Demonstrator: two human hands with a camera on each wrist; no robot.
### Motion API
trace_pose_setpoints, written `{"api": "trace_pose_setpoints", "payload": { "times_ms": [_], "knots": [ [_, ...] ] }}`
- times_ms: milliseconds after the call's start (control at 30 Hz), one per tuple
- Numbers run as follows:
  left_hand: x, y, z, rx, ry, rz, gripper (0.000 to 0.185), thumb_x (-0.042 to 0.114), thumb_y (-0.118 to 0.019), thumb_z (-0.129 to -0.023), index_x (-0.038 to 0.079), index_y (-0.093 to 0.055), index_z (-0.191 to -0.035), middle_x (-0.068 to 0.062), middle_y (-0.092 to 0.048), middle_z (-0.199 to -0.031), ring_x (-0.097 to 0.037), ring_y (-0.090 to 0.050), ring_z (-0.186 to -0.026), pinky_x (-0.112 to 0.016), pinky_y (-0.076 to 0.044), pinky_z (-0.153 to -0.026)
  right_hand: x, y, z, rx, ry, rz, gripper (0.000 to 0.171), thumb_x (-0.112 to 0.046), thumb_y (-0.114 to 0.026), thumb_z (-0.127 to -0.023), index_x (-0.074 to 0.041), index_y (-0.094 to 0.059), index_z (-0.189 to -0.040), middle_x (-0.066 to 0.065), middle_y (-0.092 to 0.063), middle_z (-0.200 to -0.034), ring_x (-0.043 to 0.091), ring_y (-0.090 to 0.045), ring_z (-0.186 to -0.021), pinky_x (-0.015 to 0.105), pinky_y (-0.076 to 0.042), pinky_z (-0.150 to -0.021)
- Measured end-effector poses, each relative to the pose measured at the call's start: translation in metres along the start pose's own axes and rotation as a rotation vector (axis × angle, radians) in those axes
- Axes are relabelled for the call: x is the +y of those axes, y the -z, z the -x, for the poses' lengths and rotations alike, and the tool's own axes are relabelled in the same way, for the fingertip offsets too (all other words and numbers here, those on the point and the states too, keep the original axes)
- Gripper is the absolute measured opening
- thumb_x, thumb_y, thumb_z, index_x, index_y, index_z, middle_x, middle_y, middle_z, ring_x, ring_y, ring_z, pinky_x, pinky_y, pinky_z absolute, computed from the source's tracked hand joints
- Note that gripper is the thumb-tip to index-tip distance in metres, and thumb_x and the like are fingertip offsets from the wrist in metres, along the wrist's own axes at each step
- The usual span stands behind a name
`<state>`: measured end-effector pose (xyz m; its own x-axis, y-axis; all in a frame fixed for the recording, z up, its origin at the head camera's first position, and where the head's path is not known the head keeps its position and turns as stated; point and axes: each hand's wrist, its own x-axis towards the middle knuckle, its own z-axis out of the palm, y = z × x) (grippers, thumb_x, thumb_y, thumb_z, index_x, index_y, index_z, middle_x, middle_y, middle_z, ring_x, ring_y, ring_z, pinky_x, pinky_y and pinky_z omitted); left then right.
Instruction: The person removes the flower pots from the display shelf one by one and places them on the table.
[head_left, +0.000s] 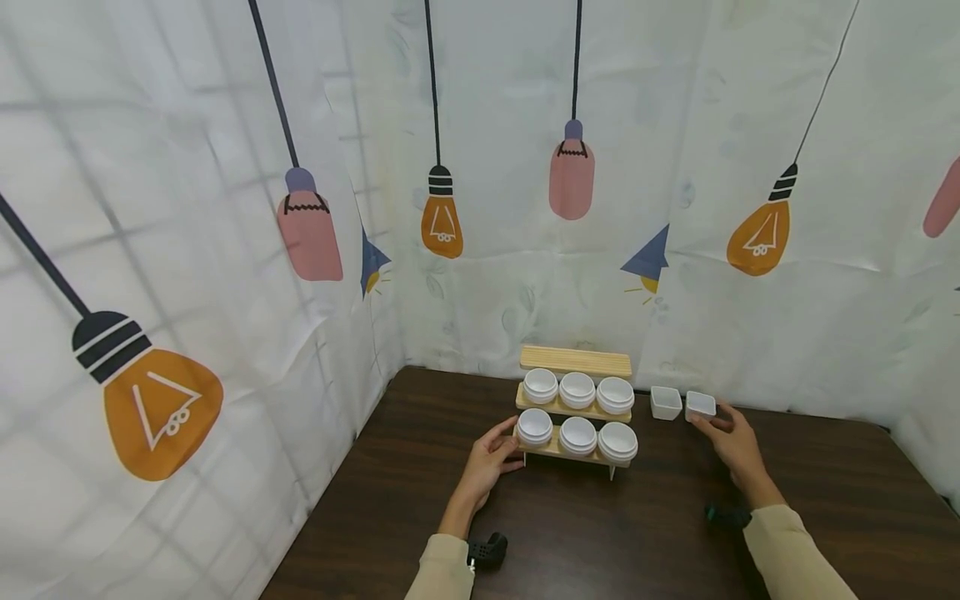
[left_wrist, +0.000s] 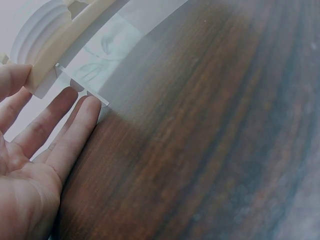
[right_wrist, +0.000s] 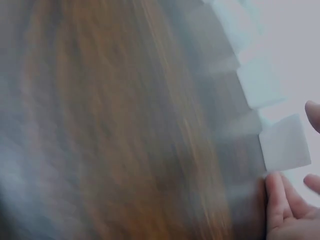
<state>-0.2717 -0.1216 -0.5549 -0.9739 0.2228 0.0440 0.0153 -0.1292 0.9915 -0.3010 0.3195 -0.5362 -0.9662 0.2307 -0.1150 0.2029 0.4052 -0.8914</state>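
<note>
Dark wood table [head_left: 570,533] ran up to a white cloth backdrop [head_left: 187,208] printed with hanging bulbs. From the head camera I logged a three-tier wooden rack [head_left: 574,407] with six white round cups [head_left: 577,389] on its two lower shelves, and two white square dishes, one [head_left: 666,402] just right of the rack, the other [head_left: 700,404] beside it. The left hand [head_left: 491,465] lay with relaxed fingers against the rack's left end; the right hand [head_left: 735,446] touched the farther square dish with its fingertips, grip not clear. The left wrist camera showed straight, spread fingers [left_wrist: 75,135] under the rack's shelf edge [left_wrist: 65,42], holding nothing. The right wrist camera was blurred; fingertips [right_wrist: 277,200] met the dish corner [right_wrist: 285,142], and I could not tell whether they pinched it. My judgement: steady the rack lightly, take the dish by opposite walls, and lift it clear of its neighbour.
</note>
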Motion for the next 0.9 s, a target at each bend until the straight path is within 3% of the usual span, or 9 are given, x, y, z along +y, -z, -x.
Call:
{"api": "trace_pose_setpoints", "payload": {
  "times_ms": [233,467,600,733,900],
  "knots": [
    [-0.001,0.000,-0.001,0.004,0.001,-0.005,0.049,0.018,-0.058,-0.106,0.012,-0.048,-0.153,-0.013,-0.067,-0.122,-0.031,-0.068,-0.115,-0.045,-0.061,-0.096,-0.003,-0.009,0.011,0.080,-0.052,-0.071,0.100,-0.051,-0.059,-0.100,0.004,-0.004,-0.162,0.037,-0.031,-0.156,0.051,-0.039,-0.139,0.064,-0.038,-0.112],
    [-0.001,0.000,0.000,0.000,-0.002,-0.002,0.049,0.018,-0.057,-0.106,0.010,-0.047,-0.154,-0.012,-0.068,-0.122,-0.033,-0.067,-0.117,-0.045,-0.061,-0.095,-0.006,-0.016,0.025,0.113,-0.068,-0.097,0.090,-0.047,-0.057,-0.102,0.007,-0.013,-0.160,0.036,-0.040,-0.149,0.046,-0.047,-0.129,0.058,-0.044,-0.106],
    [-0.001,-0.001,0.001,0.001,0.001,0.002,0.049,0.018,-0.057,-0.106,0.011,-0.048,-0.153,-0.013,-0.067,-0.123,-0.030,-0.067,-0.116,-0.044,-0.061,-0.095,-0.012,-0.023,0.032,0.157,-0.067,-0.078,0.080,-0.043,-0.060,-0.102,0.005,-0.026,-0.155,0.029,-0.052,-0.138,0.028,-0.059,-0.108,0.039,-0.050,-0.092],
    [-0.001,-0.001,0.001,0.002,0.010,0.000,0.049,0.018,-0.057,-0.106,0.012,-0.048,-0.153,-0.014,-0.067,-0.125,-0.030,-0.067,-0.116,-0.043,-0.061,-0.096,-0.025,-0.030,0.040,0.171,-0.027,-0.070,0.069,-0.038,-0.064,-0.101,0.003,-0.036,-0.149,0.021,-0.059,-0.130,-0.002,-0.052,-0.088,0.017,-0.046,-0.074],
    [0.000,-0.001,0.000,0.001,0.004,-0.005,0.049,0.018,-0.057,-0.106,0.012,-0.047,-0.154,-0.014,-0.067,-0.125,-0.034,-0.066,-0.118,-0.044,-0.061,-0.096,-0.045,-0.038,0.048,0.145,0.061,-0.097,0.059,-0.034,-0.066,-0.101,0.000,-0.045,-0.144,0.008,-0.061,-0.121,-0.010,-0.049,-0.084,0.011,-0.046,-0.072]
  ]
}}
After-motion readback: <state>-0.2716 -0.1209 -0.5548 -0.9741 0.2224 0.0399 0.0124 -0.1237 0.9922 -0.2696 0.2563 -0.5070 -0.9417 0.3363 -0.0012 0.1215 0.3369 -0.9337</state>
